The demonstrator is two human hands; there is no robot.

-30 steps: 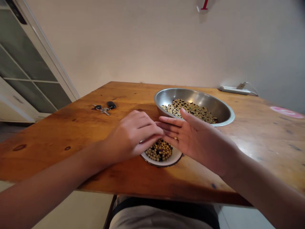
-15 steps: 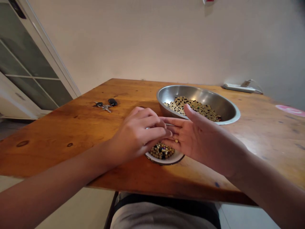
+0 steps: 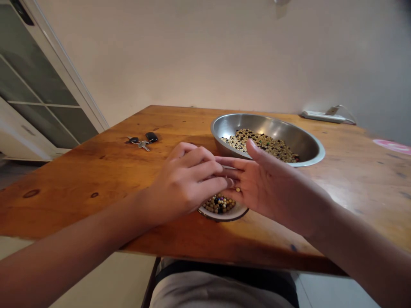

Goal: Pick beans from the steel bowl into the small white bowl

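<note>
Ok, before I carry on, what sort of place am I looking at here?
Probably a room in a home, perhaps a dining area: there's a brown wooden table, a bunch of silver metal keys lying on it, and a long white power strip at its far edge.

The single view looks from the wearer's head, forward and down across the brown wooden bench [image 3: 80, 184], with the wide oval silver metal bowl [image 3: 303, 141] beyond the middle. The lens stands on the bowl's near side, above its rim, so the inside shows. Behind the bowl the view reaches the beige wall [image 3: 192, 55]; left of it, a white-framed door with grey panes [image 3: 48, 81]; nearer than it, the wearer's pale-clothed lap [image 3: 221, 291], close below.
</note>
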